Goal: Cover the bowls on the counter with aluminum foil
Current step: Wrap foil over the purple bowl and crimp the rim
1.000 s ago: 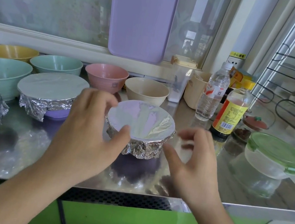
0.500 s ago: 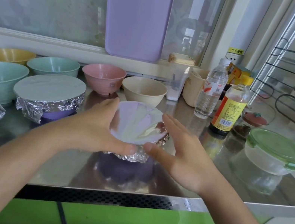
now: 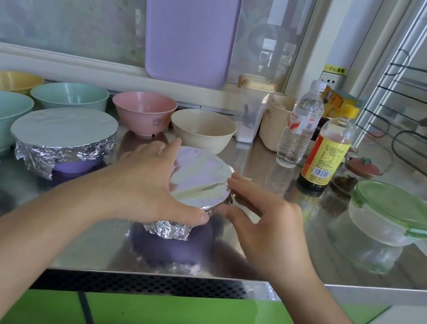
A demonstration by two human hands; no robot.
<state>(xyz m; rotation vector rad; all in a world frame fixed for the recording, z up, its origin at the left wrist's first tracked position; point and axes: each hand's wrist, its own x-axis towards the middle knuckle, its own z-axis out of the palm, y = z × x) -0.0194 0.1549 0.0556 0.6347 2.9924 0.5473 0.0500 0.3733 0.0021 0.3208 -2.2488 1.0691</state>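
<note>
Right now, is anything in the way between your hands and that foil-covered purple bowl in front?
Nothing visible. The left hand already grips the foil-covered purple bowl on its left rim, and the right hand pinches the foil at its right edge.

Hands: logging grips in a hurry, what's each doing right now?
Left hand: curled round the foil-covered bowl, gripping its rim.
Right hand: pinching the foil at the bowl's right edge.
</note>
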